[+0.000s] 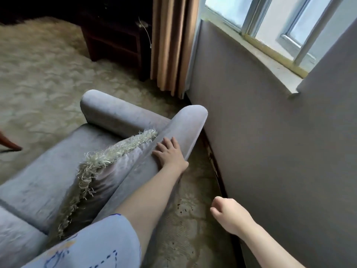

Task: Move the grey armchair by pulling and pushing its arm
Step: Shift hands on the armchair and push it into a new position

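Observation:
The grey armchair [48, 171] fills the lower left, seen from behind its back. Its top rail [185, 128] runs diagonally up toward the wall. My left hand [170, 153] rests on that rail with the fingers laid over its top, thumb toward the seat side. A grey cushion with a pale fringe [108, 167] leans against the inside of the rail, just left of my hand. My right hand [229, 215] hangs in the air between chair and wall, fingers loosely curled, holding nothing.
A grey wall [270, 142] with a window sill [280, 74] stands close on the right, leaving a narrow strip of carpet [185, 219]. A brown curtain [173, 45] and a dark wooden cabinet [116, 39] stand beyond. A wooden leg [9, 144] shows at the left edge.

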Available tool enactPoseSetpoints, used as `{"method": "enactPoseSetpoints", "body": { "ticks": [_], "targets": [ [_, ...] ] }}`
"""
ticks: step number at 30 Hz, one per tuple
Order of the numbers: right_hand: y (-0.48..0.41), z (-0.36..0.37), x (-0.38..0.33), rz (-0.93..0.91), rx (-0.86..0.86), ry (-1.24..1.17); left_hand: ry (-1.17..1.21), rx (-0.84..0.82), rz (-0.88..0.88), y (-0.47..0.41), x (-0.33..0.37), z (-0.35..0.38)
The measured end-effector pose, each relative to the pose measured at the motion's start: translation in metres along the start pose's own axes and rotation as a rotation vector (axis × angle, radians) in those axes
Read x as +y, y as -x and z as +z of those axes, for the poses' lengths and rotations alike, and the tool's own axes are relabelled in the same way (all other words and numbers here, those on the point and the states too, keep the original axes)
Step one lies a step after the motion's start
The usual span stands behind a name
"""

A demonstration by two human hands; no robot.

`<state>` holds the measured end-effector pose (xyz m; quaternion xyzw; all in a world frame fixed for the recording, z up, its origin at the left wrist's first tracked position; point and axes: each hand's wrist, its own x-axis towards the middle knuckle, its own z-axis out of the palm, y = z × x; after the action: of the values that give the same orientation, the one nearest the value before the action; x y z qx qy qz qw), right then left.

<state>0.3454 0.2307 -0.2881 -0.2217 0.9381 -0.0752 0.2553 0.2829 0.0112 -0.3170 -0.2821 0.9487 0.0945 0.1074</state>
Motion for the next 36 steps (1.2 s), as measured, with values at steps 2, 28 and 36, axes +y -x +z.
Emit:
{"method": "enactPoseSetpoints", "body": {
  "ticks": [2, 28, 36],
  "targets": [
    [-0.034, -0.024, 0.012, -0.005, 0.029, 0.011, 0.006, 0.008, -0.017, -0.019, 0.012, -0.003],
    [-0.401, -0.174, -0.082, -1.255, -0.087, 0.573, 0.354, 0.07, -0.662, -0.179, 0.062, -0.019],
    [-0.434, -0.165, -0.085, -1.431, -0.231, 0.424, 0.38, 0.14, -0.731, -0.179, 0.061, -0.023]
  ]
}}
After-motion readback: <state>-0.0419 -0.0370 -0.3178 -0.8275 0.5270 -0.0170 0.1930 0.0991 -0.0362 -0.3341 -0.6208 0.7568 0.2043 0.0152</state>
